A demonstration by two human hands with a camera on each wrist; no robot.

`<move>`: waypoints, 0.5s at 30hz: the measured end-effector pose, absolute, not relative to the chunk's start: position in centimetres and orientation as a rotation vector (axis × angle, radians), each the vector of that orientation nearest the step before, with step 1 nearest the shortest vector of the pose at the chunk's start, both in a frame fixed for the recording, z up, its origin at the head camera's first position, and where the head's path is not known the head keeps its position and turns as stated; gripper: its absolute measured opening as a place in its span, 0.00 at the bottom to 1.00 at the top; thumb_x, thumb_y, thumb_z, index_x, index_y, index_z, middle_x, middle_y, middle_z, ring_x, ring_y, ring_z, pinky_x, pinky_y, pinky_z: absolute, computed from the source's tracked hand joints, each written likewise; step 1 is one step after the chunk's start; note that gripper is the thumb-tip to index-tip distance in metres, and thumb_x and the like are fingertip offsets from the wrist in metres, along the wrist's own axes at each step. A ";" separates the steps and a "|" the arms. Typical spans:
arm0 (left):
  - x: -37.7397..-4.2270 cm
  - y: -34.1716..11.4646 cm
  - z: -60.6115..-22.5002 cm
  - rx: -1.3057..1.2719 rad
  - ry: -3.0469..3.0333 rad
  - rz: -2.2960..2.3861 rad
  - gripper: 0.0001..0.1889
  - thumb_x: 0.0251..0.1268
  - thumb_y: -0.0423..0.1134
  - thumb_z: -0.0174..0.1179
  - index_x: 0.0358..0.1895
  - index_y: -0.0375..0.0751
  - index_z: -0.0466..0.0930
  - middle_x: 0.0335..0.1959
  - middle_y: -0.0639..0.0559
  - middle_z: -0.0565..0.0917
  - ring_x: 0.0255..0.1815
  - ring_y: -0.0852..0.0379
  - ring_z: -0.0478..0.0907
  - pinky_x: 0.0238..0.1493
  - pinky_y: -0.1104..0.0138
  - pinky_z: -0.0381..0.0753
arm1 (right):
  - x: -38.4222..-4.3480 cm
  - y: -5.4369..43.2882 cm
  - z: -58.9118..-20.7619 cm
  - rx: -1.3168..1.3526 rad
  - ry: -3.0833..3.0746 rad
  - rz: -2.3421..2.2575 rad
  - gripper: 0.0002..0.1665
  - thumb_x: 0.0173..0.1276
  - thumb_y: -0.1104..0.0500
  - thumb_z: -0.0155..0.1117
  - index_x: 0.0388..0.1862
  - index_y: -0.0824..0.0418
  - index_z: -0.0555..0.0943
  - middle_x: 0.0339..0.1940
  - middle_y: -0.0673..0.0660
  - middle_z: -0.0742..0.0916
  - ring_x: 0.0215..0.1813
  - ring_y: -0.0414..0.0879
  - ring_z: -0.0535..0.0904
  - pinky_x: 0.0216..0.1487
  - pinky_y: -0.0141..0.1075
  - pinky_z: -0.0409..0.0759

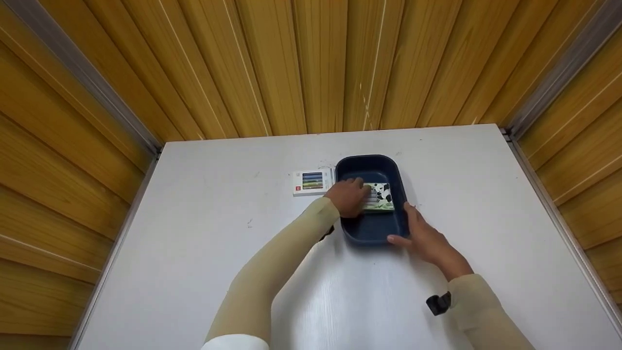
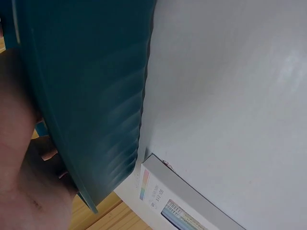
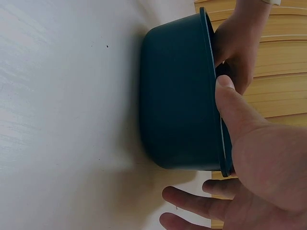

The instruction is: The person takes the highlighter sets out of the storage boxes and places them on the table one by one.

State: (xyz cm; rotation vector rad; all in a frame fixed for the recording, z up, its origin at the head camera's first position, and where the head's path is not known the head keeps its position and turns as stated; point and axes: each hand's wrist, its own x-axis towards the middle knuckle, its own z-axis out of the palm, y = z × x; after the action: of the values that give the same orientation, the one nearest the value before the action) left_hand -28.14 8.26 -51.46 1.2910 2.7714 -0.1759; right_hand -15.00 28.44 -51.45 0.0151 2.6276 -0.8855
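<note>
A dark blue plastic bin (image 1: 374, 228) stands on the white table. Inside it lies a flat box with a panda picture (image 1: 384, 194), its left part covered by my left hand (image 1: 348, 197). My left hand reaches over the bin's left rim and grips the panda box with bent fingers; the fingertips are partly hidden. At the bin's near right corner is my right hand (image 1: 427, 240). Its thumb rests on the near rim, while the other fingers extend fairly straight along the outside of the right wall, as the right wrist view shows (image 3: 259, 158).
A white box with a window showing coloured sticks (image 1: 311, 182) lies against the bin's left side. Wood-patterned panels (image 1: 320, 68) rise behind the table (image 1: 209, 218) and at both sides. Black straps (image 1: 439, 304) sit at the wrists.
</note>
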 end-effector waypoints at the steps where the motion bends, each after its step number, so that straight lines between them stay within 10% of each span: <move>1: -28.1 8.2 -51.4 1.295 2.775 -0.178 0.19 0.71 0.46 0.48 0.62 0.48 0.70 0.51 0.48 0.77 0.51 0.51 0.79 0.51 0.58 0.81 | -15.0 28.4 -51.4 0.020 2.625 -0.887 0.64 0.63 0.33 0.61 0.78 0.60 0.34 0.79 0.70 0.48 0.76 0.70 0.51 0.69 0.65 0.58; 15: -28.0 7.9 -50.8 1.316 2.797 -0.187 0.24 0.67 0.47 0.54 0.65 0.51 0.66 0.57 0.47 0.76 0.56 0.51 0.77 0.59 0.59 0.77 | -15.0 28.5 -51.5 0.018 2.623 -0.899 0.65 0.63 0.33 0.60 0.78 0.61 0.33 0.79 0.70 0.47 0.76 0.70 0.49 0.69 0.65 0.57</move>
State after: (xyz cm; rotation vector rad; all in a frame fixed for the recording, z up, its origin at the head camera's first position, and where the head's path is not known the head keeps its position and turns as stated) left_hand -27.98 7.90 -50.80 1.3161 2.7972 -0.1870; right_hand -14.96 28.47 -51.50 0.0179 2.6232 -0.8988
